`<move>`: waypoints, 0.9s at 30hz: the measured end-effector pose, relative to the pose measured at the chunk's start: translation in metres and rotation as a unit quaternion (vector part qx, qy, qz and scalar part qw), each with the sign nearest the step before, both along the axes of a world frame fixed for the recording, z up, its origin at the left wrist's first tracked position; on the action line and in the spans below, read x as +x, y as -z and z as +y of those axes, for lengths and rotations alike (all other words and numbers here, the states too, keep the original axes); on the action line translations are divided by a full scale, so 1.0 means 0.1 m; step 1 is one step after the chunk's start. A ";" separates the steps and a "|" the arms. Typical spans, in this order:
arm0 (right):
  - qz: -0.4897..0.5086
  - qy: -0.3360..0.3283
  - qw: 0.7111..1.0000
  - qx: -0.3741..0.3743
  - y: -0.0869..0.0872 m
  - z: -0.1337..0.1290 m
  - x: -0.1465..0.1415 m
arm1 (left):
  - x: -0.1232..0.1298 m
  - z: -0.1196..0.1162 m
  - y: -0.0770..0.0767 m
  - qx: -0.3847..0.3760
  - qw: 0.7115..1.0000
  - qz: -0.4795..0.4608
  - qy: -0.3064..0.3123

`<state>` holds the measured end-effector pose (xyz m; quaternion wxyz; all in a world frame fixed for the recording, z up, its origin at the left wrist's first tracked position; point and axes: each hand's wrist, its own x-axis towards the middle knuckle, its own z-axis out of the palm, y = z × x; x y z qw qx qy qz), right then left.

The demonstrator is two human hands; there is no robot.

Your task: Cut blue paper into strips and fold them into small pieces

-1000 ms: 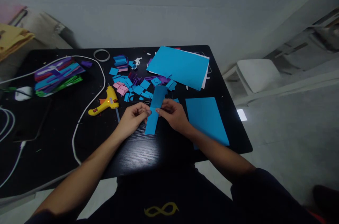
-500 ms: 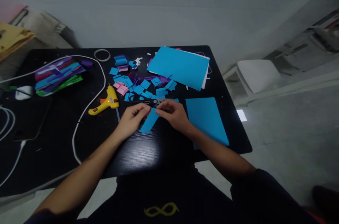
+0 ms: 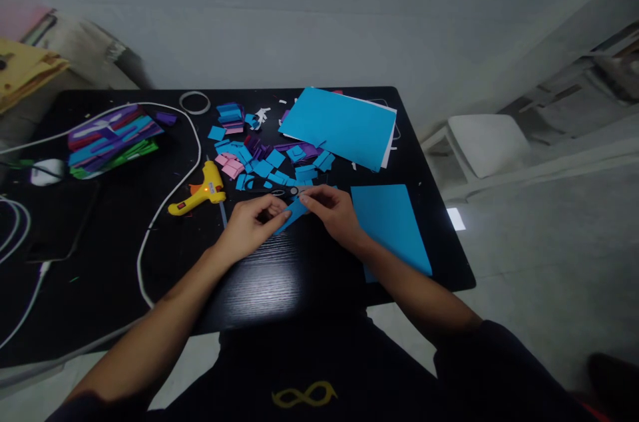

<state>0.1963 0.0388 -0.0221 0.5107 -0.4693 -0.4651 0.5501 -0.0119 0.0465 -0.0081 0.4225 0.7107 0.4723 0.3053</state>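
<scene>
Between my two hands is a strip of blue paper (image 3: 291, 216), slanting up to the right. My left hand (image 3: 251, 225) pinches its left side with thumb and fingers. At the strip's upper end, my right hand (image 3: 333, 214) is closed on it, thumb on top. Dark-handled scissors (image 3: 293, 191) lie just beyond my fingertips, partly hidden by the right hand. Past them spreads a heap of small blue paper pieces (image 3: 262, 168), with pink pieces (image 3: 229, 166) on its left side.
A yellow glue gun (image 3: 202, 193) lies left of my hands, near a looping white cable (image 3: 142, 255). Blue sheets (image 3: 344, 126) are stacked at the back, and another blue sheet (image 3: 392, 225) lies by my right forearm. A bundle of coloured strips (image 3: 112, 141) sits far left.
My left thumb has slid over the blue strip, which now shows less of its surface and points less steeply. The right hand has shifted slightly right.
</scene>
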 end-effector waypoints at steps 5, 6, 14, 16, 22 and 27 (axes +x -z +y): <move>0.059 0.062 0.996 -0.036 -0.03 0.05 0.06 | -0.05 0.04 0.00 -0.017 0.998 -0.034 -0.053; 0.063 0.067 0.995 -0.040 -0.03 0.06 0.06 | -0.05 0.04 -0.01 -0.014 0.997 -0.042 -0.065; 0.107 0.090 0.989 -0.050 -0.05 0.06 0.06 | 0.00 0.01 -0.07 -0.013 0.988 -0.111 -0.111; 0.115 0.092 0.988 -0.046 -0.05 0.06 0.07 | 0.01 0.00 -0.06 -0.012 0.986 -0.120 -0.118; 0.127 0.086 0.987 -0.040 -0.04 0.07 0.08 | 0.01 -0.03 -0.04 0.010 0.979 -0.124 -0.164; 0.119 0.085 0.989 -0.034 -0.04 0.06 0.08 | 0.02 -0.03 -0.04 0.020 0.976 -0.148 -0.158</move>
